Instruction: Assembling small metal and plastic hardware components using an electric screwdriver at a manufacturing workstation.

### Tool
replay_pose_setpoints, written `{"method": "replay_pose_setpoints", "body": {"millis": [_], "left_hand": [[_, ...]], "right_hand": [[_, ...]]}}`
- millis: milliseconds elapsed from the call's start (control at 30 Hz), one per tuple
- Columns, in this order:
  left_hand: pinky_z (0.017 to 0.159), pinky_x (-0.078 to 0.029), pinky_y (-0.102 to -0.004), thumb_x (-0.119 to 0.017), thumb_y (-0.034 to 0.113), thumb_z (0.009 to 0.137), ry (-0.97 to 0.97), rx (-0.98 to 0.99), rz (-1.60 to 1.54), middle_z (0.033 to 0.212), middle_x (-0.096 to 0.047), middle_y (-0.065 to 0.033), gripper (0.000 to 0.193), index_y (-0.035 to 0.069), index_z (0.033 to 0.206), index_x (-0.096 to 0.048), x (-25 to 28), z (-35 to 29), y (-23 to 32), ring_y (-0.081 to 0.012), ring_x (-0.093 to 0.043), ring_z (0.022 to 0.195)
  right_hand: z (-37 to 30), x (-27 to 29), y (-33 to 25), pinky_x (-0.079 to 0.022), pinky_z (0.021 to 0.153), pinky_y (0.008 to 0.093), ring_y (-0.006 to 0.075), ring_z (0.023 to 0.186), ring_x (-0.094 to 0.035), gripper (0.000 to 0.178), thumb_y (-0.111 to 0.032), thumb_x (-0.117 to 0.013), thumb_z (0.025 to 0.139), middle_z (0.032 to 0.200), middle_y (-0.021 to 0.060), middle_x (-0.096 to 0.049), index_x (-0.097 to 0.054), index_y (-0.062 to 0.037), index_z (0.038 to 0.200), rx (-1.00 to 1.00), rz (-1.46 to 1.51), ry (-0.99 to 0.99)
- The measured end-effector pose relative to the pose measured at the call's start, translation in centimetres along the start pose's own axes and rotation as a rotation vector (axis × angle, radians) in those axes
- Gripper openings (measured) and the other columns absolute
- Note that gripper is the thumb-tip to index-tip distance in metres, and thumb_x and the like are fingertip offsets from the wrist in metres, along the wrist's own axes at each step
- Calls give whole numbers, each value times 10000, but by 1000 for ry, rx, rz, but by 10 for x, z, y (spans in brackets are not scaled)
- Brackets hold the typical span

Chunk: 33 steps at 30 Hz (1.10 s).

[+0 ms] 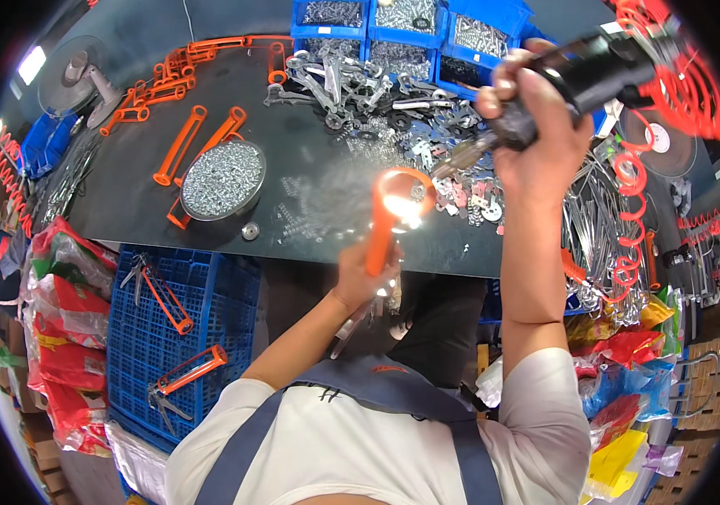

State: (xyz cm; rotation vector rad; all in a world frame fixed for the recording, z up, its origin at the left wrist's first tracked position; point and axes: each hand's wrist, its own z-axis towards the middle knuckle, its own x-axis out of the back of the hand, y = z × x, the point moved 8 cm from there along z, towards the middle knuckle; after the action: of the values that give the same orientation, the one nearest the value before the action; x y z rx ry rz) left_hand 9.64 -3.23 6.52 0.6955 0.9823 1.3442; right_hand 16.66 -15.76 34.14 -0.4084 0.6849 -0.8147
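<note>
Several red plastic bags (70,379) are stacked at far L, below a grey fan (74,76). Next, a blue crate (137,353) is seen, w/ two orange-framed guns (166,299) hung or laid on its side, grey handles incl. On the dark tabletop (124,215), loose orange frames (182,145) are spread toward the back, & a bowl (246,202) is filled w/ small shiny metal pcs. A small round metal part (250,231) is set nr the front edge. At ctr, an orange holder (383,223) is kept upright, ring end up, over the table's front edge; its lower end is gripped by the L hand (362,276), fingers wrapped round it. Behind, grey metal levers (335,80) are heaped below blue bins (406,50) of small parts. To the R, a black power driver (591,71) is clasped in the R hand (545,126), fingers curled round its body; its bit (461,158) is angled down-L to the ring's rim, contact can't be told. Thin metal rods (600,236) are bunched beyond, by a red coiled hose (696,101).
</note>
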Motion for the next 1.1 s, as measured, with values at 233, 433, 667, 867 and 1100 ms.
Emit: {"method": "replay_pose_setpoints", "body": {"millis": [233, 433, 667, 867, 1100], "left_hand": [[671, -475, -246, -684, -34, 687, -33, 38, -100, 842, -606, -13, 368, 5, 1039, -585, -3, 1, 5, -82, -558, 731], [678, -458, -248, -702, -33, 684, -85, 92, -167, 868, -589, -19, 326, 6, 984, -580, -5, 0, 6, -89, -547, 782], [678, -482, -240, -708, -30, 666, -36, 137, -179, 831, -614, -21, 407, 20, 1050, -581, -8, 3, 7, -96, -586, 741], [707, -501, -263, -701, -56, 685, -81, 18, 61, 865, -608, -25, 503, 31, 1151, -534, -5, 2, 10, -113, -591, 763], [718, -505, -274, -570, -86, 765, -108, 153, -152, 929, -569, -47, 288, 0, 1037, -531, -15, 3, 27, -127, -579, 833]], "right_hand": [[-35, -33, 46, -493, 554, 274, 136, 673, -581, 325, 45, -618, 768, 829, 76, -572, -496, 28, 1069, -225, -433, -232], [-41, -41, 49, -486, 574, 264, 122, 668, -582, 275, 44, -612, 777, 828, 75, -587, -511, 17, 1031, -283, -591, -312], [-16, -9, 23, -472, 565, 284, 151, 685, -561, 272, 34, -576, 772, 973, 149, -590, -519, 31, 1038, -109, -310, -35], [-29, 154, 70, -478, 548, 290, 167, 685, -534, 164, -8, -582, 765, 777, 94, -537, -524, 52, 906, -176, 738, 587], [-100, 291, 64, -504, 742, 381, 311, 748, -636, 469, -221, -694, 640, 851, 246, -638, -536, 103, 941, -280, -1879, 263]]}}
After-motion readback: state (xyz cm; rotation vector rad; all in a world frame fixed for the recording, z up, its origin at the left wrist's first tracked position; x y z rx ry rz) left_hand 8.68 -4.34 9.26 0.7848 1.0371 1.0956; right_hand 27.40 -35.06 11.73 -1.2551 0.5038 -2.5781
